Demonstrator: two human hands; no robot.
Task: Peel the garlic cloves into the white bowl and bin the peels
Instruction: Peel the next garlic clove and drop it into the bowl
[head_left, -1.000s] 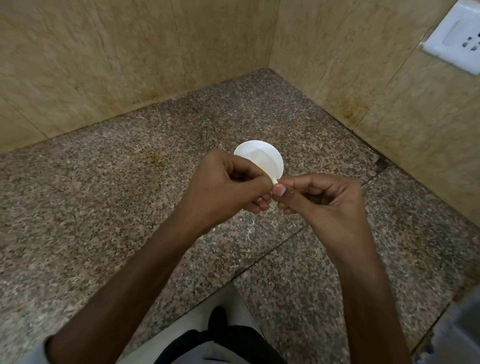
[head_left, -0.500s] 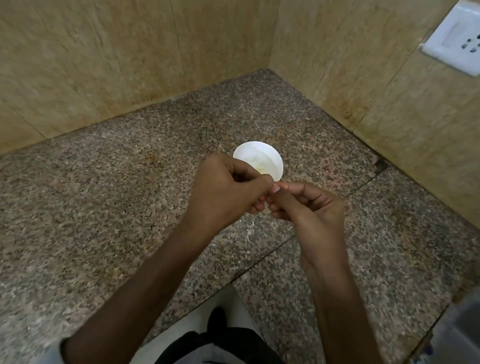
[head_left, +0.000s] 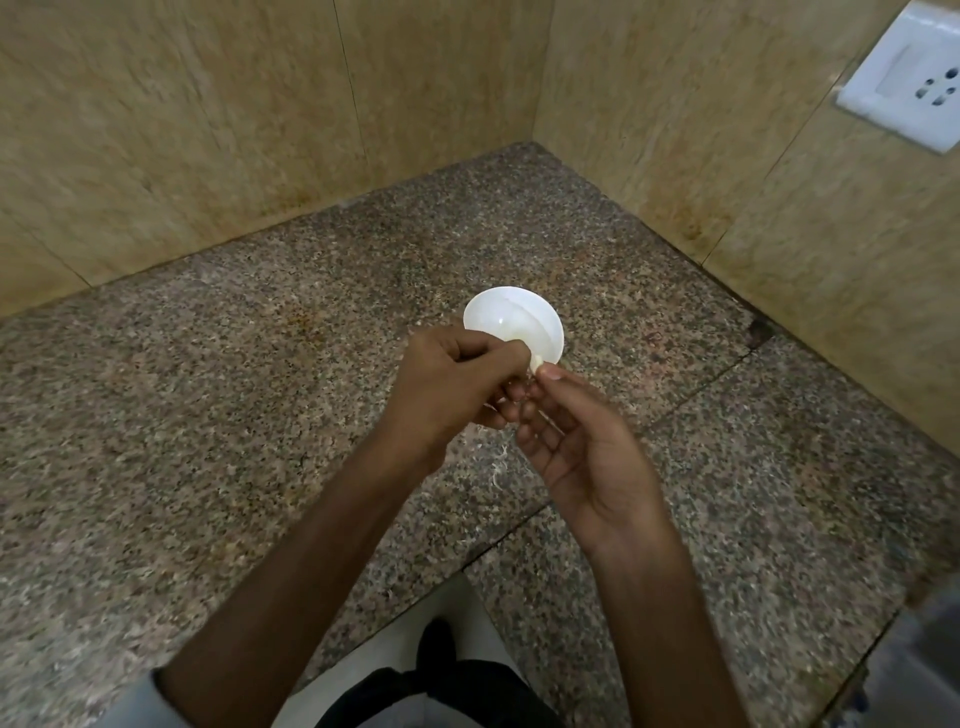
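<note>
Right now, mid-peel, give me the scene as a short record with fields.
left hand: grips the garlic clove
right hand: thumb tip on the clove, fingers loosely curled
white bowl: upright on the granite counter, just behind the hands, contents unclear
peel scraps: thin bits on the counter under the hands
bin: not in view

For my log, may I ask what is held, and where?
The left hand pinches a garlic clove, tip exposed; the right hand touches that tip.
</note>
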